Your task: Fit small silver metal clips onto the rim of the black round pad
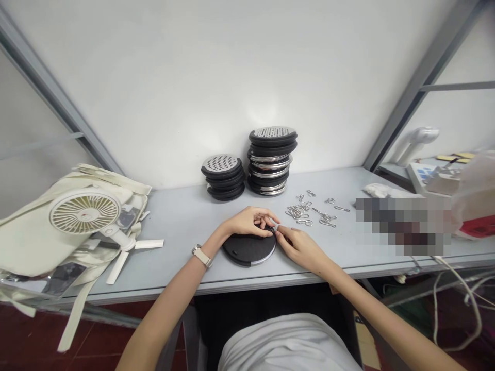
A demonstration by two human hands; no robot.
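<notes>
Two bare hands were busy over one black disc [250, 251], which lay flat on the grey table [176, 226], under L hand & just L of R hand, w/ a silvery stretch along its near-right rim. L hand [249, 221] reached over the disc's far part, fingers half-curled; from where I stood I couldn't tell if it gripped anything. Watch [202, 256] w/ light strap on that wrist. R hand [297, 246] was pinched, thumb + forefinger tog. on a small metal piece [273, 230] at the disc's R edge, right by the L fingertips; exact shape too small to make out.

Beyond L hand, a bit to its L: short stack of discs [223, 179], top one w/ a perforated grey face up. Beyond both hands, approx. btwn them: taller stack [271, 159], mixed black & shiny rims, also perforated on top. Past R hand & slightly R: loose metal clips [297, 212], some bunched up, others apart.

Well L of L hand: white fan [85, 211] on a cream bag [29, 242], straps hanging over the table's front edge. Well R of R hand: crumpled white tissue [381, 190], & farther off a white rounded device [423, 135].
</notes>
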